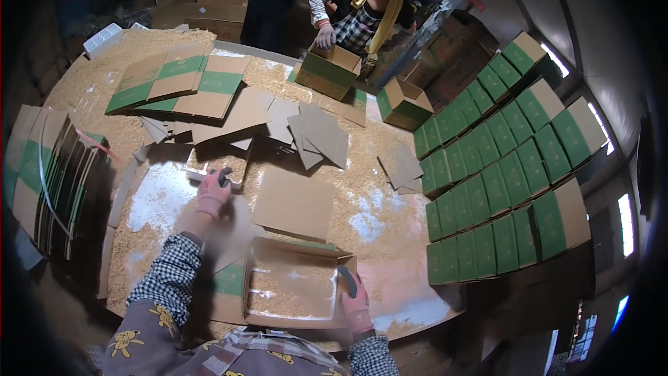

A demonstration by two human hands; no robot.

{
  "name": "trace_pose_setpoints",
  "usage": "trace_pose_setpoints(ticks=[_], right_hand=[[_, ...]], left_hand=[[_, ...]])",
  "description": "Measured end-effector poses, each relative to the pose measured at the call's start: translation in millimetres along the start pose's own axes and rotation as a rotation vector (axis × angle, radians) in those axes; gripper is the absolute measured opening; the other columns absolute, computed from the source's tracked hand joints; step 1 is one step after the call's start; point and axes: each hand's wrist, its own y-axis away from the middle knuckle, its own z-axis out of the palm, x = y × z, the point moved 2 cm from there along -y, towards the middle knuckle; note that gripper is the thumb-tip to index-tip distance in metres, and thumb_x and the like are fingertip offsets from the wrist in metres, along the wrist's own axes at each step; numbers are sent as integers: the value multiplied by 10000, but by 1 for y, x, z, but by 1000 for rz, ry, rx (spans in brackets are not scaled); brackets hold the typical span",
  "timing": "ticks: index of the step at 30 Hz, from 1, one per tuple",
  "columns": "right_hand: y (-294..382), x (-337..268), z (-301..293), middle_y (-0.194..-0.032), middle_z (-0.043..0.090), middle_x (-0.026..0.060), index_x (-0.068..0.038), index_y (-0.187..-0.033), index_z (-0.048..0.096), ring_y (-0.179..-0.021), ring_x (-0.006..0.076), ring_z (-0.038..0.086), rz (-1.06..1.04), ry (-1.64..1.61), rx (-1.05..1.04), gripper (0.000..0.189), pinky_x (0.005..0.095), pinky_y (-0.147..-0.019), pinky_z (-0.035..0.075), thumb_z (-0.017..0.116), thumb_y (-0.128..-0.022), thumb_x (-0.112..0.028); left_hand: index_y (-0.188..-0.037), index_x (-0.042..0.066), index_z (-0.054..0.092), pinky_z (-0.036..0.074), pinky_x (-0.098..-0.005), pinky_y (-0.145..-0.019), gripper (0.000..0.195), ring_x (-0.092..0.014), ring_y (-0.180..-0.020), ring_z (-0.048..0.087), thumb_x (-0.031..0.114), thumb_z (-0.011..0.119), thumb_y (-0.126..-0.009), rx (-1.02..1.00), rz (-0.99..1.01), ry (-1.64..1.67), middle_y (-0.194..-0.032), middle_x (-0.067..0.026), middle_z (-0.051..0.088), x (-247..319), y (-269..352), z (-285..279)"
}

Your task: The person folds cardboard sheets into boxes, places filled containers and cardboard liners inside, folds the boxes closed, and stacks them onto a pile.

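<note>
My left hand, in a pink glove with dark fingertips, grips the near edge of a white tray filled with wood shavings. With its thumb over the edge, my right hand holds the right wall of an open cardboard box close to my body. Inside that box lies a white-edged tray of shavings. A flat piece of cardboard rests on the table just beyond the box. Several thin grey cardboard sheets are piled farther back.
Shavings cover much of the table. Folded green-and-brown cartons lie at the back left, more stand bundled at the left. Stacked boxes line the right. Across the table, a gloved co-worker touches an open box.
</note>
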Motion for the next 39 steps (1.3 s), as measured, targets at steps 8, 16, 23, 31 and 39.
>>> trace_pose_setpoints(ticks=[8, 16, 23, 31, 39], right_hand=[[-11, 1, -16, -1350, 477, 213, -214, -1336, 516, -1234, 381, 476, 3, 175, -225, 606, 412, -1007, 424, 544, -745, -85], [4, 48, -81, -1346, 484, 212, -255, -1330, 531, -1202, 391, 501, -55, 181, -291, 615, 430, -997, 431, 524, -746, -63], [9, 29, -73, -1311, 513, 195, -268, -1290, 572, -1141, 386, 540, -13, 153, -208, 592, 419, -946, 463, 516, -740, -56], [4, 36, -69, -1295, 521, 190, -259, -1269, 593, -1136, 378, 542, -44, 187, -177, 600, 413, -955, 462, 506, -719, -33], [8, 25, -59, -1300, 522, 177, -256, -1231, 619, -1124, 379, 549, -43, 289, -135, 552, 405, -952, 466, 529, -725, -51]], left_hand=[[-1446, 110, 296, 426, -413, -991, 1001, -422, -1236, 442, 549, 752, -670, -592, 254, -559, -1321, -229, 465, 103, 56, 60], [-1437, 82, 293, 488, -419, -865, 974, -330, -1046, 608, 468, 760, -674, -839, 228, -528, -1105, -172, 627, 103, 95, 94], [-1456, 200, 318, 356, -484, -1035, 1021, -419, -1285, 370, 578, 780, -627, -535, 651, -630, -1422, -234, 346, 173, 101, 97], [-1166, 90, 541, 540, -420, -647, 580, -342, -740, 648, 467, 692, -752, -758, 1033, -582, -1026, -191, 619, 152, 89, 135], [-1318, 121, 478, 391, -548, -960, 739, -353, -1205, 451, 490, 724, -727, -553, 755, -589, -1282, -155, 489, 169, 73, 106]])
